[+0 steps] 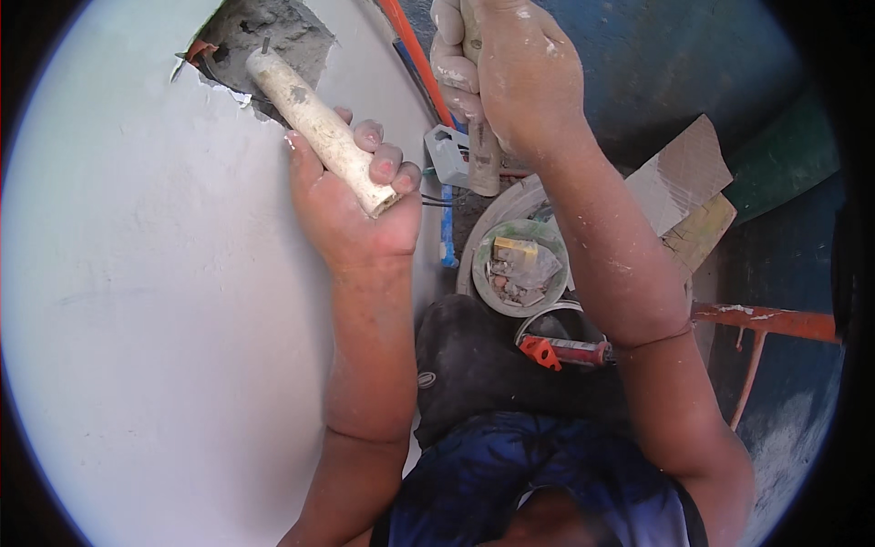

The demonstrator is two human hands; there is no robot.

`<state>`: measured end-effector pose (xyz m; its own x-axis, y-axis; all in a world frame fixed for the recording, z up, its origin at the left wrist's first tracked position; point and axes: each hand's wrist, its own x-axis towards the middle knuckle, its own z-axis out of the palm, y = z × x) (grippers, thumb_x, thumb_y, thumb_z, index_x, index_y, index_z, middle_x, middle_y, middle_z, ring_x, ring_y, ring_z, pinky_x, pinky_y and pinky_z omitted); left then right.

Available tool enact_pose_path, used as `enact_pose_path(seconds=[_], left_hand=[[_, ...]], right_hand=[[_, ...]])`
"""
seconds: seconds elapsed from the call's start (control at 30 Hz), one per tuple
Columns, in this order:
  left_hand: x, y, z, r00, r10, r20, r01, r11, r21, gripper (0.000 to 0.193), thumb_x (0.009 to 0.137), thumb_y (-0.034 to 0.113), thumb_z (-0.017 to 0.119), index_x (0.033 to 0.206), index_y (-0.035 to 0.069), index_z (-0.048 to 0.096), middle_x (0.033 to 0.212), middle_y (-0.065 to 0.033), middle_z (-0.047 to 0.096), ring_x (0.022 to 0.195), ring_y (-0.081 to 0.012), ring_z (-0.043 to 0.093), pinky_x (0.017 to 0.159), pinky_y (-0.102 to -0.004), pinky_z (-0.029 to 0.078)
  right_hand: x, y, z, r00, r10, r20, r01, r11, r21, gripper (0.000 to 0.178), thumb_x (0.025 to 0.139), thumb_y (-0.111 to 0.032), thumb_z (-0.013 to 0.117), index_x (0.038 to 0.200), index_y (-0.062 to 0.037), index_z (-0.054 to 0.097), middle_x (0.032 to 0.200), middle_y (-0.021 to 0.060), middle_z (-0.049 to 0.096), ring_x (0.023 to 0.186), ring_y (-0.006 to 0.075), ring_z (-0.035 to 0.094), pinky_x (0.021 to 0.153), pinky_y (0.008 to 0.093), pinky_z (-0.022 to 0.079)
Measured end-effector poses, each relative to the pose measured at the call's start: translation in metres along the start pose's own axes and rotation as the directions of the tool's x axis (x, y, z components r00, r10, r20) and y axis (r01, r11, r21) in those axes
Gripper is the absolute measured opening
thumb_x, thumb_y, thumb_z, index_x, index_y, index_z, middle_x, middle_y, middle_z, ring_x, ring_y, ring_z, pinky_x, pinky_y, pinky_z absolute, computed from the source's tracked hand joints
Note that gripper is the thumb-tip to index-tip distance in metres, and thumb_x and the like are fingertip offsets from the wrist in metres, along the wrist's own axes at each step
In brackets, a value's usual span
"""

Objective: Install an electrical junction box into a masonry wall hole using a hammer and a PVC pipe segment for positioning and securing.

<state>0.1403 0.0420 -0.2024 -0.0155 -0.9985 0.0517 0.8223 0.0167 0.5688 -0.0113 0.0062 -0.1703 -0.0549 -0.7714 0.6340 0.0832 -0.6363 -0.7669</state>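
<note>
My left hand [360,205] is wrapped round a pale, dirty cylindrical handle [314,123]. A short dark metal tip [265,44] sticks out of its far end, at a rough hole [305,41] broken into the white wall [173,246]. I cannot tell whether the tip touches the hole's grey inside. Raised to the right, my dusty right hand [515,73] is closed round a wooden handle [483,164], whose butt end shows below the fist. The handle's upper end is cut off by the picture's top edge, so the tool's head is hidden.
Below my hands, a round basin [519,232] holds rubble and a plastic bag. A white bucket [556,310] with a red tube-shaped item [579,352] stands closer. Cardboard [684,173] leans at right, near an orange metal bar [766,321]. A white electrical box [447,155] sits near the wall.
</note>
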Motion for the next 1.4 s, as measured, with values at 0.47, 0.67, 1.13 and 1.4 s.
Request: enact_pose_path(seconds=[0.47, 0.67, 1.13, 1.4], left_hand=[[0.004, -0.004, -0.002, 0.994, -0.021, -0.107, 0.026, 0.999, 0.046, 0.036, 0.102, 0.040, 0.028, 0.102, 0.010, 0.048, 0.076, -0.0069, 0.051, 0.053, -0.0152, 0.048, 0.046, -0.0286, 0.040], [0.000, 0.003, -0.005, 0.994, -0.107, 0.017, 0.107, 0.994, -0.015, 0.036, 0.102, 0.045, 0.029, 0.101, 0.015, 0.048, 0.075, -0.0060, 0.052, 0.053, -0.0163, 0.048, 0.046, -0.0302, 0.038], [-0.012, -0.029, -0.018, 0.999, -0.030, -0.037, 0.039, 0.960, 0.276, 0.044, 0.099, 0.051, 0.039, 0.109, 0.010, 0.049, 0.072, -0.0068, 0.053, 0.048, -0.0160, 0.051, 0.042, -0.0294, 0.042], [-0.004, -0.027, -0.023, 0.999, 0.014, -0.046, -0.005, 0.979, 0.202, 0.048, 0.096, 0.056, 0.043, 0.109, 0.011, 0.048, 0.071, -0.0069, 0.053, 0.047, -0.0173, 0.051, 0.043, -0.0307, 0.042]], right_hand=[[-0.003, 0.015, 0.018, 0.876, 0.415, 0.246, -0.303, 0.870, -0.388, 0.063, 0.100, -0.052, 0.030, 0.089, 0.0005, 0.063, 0.089, 0.0209, 0.063, 0.081, 0.0367, 0.060, 0.081, 0.0445, 0.046], [-0.020, -0.030, -0.023, 0.992, -0.114, -0.061, 0.112, 0.993, -0.028, 0.047, 0.099, -0.048, 0.038, 0.079, -0.0073, 0.050, 0.057, 0.0070, 0.047, 0.049, 0.0173, 0.045, 0.049, 0.0316, 0.039], [-0.092, -0.018, -0.057, 0.838, 0.544, 0.050, -0.546, 0.830, 0.112, 0.034, 0.089, -0.035, 0.066, 0.081, -0.0044, 0.056, 0.070, -0.0028, 0.049, 0.068, 0.0063, 0.043, 0.061, 0.0255, 0.039], [-0.097, -0.008, -0.059, 0.824, 0.565, 0.043, -0.566, 0.819, 0.096, 0.033, 0.088, -0.034, 0.068, 0.083, -0.0025, 0.058, 0.072, -0.0037, 0.050, 0.069, 0.0063, 0.043, 0.062, 0.0254, 0.039]])
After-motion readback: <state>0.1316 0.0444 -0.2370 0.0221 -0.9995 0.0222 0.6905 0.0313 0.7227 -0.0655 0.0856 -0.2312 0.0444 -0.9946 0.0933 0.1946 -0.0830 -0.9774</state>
